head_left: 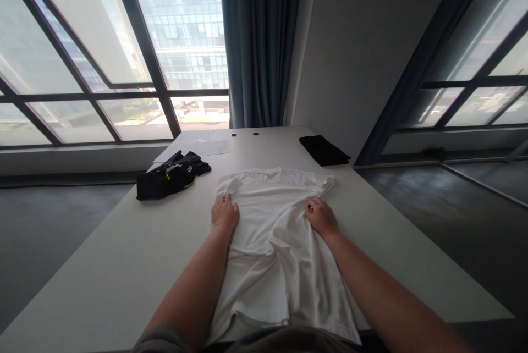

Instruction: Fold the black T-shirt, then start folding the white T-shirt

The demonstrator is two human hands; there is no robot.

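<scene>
A white T-shirt (pixel 264 232) is spread on the table in front of me, its collar toward the far end and its hem near my body. Wrinkles run across its middle and lower right. My left hand (pixel 225 213) rests flat on the shirt's left edge, just below the sleeve, fingers stretched forward. On the opposite edge, my right hand (pixel 320 215) is closed with thumb and fingers gripping the fabric below the right sleeve. Creases spread from that grip. The right sleeve is bunched up and the left one is folded over the body.
The white table (pixel 124 259) carries a crumpled black garment (pixel 171 174) at the left, a folded black cloth (pixel 324 149) at the far right, and paper sheets (pixel 210 147) at the far left. Beyond it hang blue curtains (pixel 262 39) beside windows.
</scene>
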